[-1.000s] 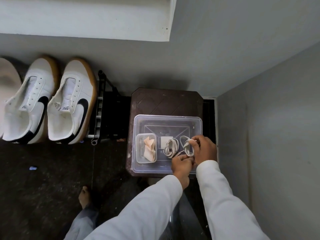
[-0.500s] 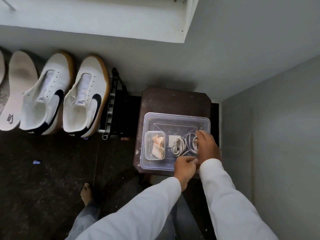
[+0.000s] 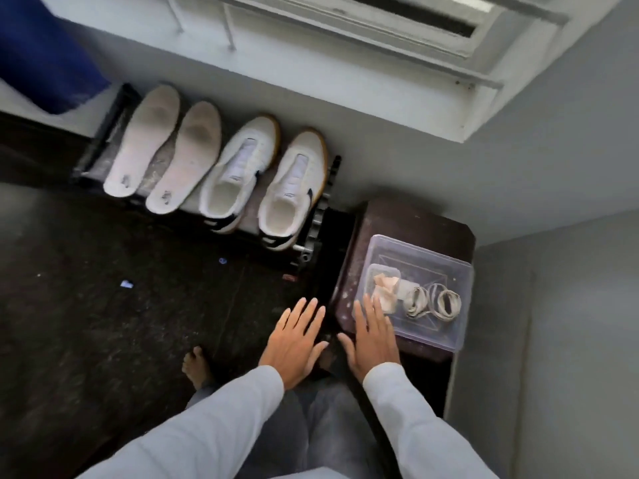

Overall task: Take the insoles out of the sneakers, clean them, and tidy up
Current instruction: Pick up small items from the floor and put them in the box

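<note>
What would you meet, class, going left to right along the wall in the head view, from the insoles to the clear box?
First insole → second insole → left sneaker → right sneaker → brown stool → clear plastic box holding coiled laces.

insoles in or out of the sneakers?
Out. Both insoles lie flat on the rack beside the sneakers, whose openings show bare white lining.

Two insoles (image 3: 162, 150) lie side by side on the rack (image 3: 100, 140) at far left, two sneakers (image 3: 262, 184) just right of them; further right a stool (image 3: 415, 223) carries a box (image 3: 460, 305) with coiled laces (image 3: 432, 300) inside, right of a small tub (image 3: 371, 273)
</note>
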A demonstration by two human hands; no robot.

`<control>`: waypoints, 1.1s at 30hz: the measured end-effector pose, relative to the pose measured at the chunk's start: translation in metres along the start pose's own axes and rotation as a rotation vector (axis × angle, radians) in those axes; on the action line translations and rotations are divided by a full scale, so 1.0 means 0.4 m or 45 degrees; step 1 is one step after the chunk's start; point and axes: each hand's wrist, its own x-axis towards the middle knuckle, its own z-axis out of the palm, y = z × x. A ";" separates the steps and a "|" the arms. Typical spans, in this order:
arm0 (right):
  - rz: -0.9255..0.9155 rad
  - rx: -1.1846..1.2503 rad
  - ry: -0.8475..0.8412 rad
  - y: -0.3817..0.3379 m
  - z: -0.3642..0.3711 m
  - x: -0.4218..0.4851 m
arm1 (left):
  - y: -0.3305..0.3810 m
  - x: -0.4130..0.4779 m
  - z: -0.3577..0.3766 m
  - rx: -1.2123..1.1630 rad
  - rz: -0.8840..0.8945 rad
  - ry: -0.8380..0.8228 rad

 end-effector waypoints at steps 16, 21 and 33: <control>-0.198 -0.411 -0.411 -0.840 0.116 -0.001 | -0.778 -0.555 -0.097 -0.099 -0.678 -0.105; -0.337 -0.435 -0.376 -1.067 0.162 0.068 | -0.990 -0.648 -0.104 -0.092 -0.780 -0.074; -0.698 -0.423 -0.448 -1.411 0.425 0.413 | -1.409 -0.507 0.086 -0.153 -0.911 -0.062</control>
